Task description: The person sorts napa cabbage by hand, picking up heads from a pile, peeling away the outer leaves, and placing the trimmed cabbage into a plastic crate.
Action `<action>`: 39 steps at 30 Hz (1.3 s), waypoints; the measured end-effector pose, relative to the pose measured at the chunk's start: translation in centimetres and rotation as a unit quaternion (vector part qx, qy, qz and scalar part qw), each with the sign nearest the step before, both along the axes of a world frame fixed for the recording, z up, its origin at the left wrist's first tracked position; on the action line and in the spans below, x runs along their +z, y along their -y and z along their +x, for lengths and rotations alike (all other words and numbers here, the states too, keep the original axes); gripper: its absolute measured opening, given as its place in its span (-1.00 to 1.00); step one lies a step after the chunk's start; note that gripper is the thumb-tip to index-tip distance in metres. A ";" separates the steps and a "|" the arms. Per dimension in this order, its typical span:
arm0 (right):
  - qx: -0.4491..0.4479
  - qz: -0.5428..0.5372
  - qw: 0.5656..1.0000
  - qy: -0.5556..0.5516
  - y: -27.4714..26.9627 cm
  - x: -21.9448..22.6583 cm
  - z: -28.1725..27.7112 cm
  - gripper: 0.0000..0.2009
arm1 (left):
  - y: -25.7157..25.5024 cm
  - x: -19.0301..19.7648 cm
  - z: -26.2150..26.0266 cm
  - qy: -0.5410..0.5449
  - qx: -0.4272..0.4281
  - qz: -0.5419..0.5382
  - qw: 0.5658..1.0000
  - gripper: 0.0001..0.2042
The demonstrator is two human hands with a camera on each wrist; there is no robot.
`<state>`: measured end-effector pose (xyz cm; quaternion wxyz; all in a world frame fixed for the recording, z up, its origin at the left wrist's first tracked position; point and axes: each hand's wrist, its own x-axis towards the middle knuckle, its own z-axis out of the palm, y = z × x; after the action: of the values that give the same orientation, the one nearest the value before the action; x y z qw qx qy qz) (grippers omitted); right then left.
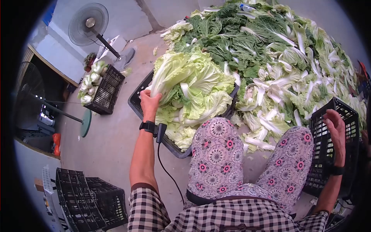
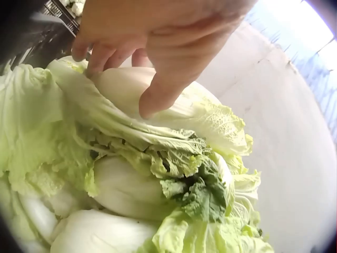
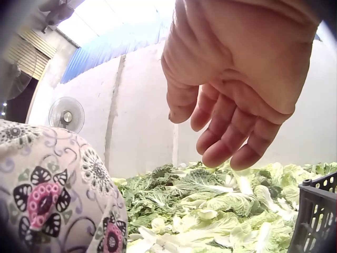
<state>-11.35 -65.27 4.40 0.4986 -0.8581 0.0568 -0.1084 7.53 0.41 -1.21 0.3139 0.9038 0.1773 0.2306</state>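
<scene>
My left hand [image 1: 150, 104] grips a pale napa cabbage [image 1: 164, 73] at its white base end, thumb on one side and fingers on the other. In the left wrist view the thumb presses the white stem of that cabbage [image 2: 124, 84], and more cabbage heads [image 2: 129, 187] lie right below it. These heads fill a dark crate [image 1: 135, 101] in front of my knees. My right hand [image 1: 335, 129] hangs in the air over a black slatted crate [image 1: 322, 149] on the right. Its fingers [image 3: 224, 134] are loosely bent in the right wrist view, with nothing in them.
A big heap of loose cabbage leaves [image 1: 266, 58] covers the floor ahead and to the right. Another crate [image 1: 106, 91] with cabbages stands at the left, near a grey fan [image 1: 89, 23] and a green-based fan [image 1: 86, 123]. Stacked black crates [image 1: 91, 197] sit at lower left.
</scene>
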 end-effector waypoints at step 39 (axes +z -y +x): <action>0.132 0.349 0.918 0.136 -18.7 4.8 -0.8 -0.38 | 27.8 11.5 -16.8 -0.027 -0.624 -0.090 0.776 -0.35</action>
<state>-12.15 -46.59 9.17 0.7793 -0.6061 -0.0911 -0.1307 -9.29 -27.39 10.27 0.4638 0.7898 -0.3972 -0.0573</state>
